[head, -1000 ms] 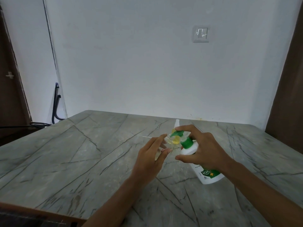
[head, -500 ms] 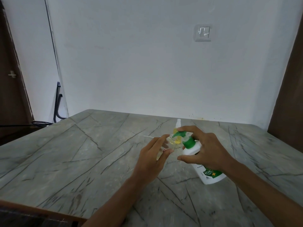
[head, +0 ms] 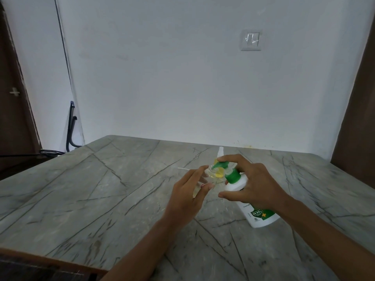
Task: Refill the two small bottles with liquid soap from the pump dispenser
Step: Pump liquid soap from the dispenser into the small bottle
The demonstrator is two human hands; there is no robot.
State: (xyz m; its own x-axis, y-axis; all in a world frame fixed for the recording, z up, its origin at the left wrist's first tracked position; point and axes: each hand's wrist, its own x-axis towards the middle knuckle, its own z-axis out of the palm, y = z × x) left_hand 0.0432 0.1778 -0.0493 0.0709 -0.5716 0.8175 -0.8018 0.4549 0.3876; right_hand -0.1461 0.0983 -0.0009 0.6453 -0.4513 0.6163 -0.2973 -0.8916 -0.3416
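My right hand (head: 255, 185) grips the white pump dispenser (head: 257, 211), tilted over the table, with a finger on its green pump head (head: 223, 165). The green nozzle points into the mouth of a small clear bottle (head: 211, 173) that my left hand (head: 188, 195) holds; yellowish liquid shows inside it. Behind them a second small bottle with a white spray top (head: 220, 152) stands on the marble table (head: 101, 191), mostly hidden by the pump head.
A thin white tube (head: 183, 168), perhaps a loose spray stem, lies on the table left of the bottles. The table meets a white wall with a switch plate (head: 251, 39). A dark door (head: 14, 94) and black cables (head: 70, 130) are at the left.
Both hands and the bottles stay almost where they were; the view has shifted slightly. The pump head sits about the same over the small bottle's mouth.
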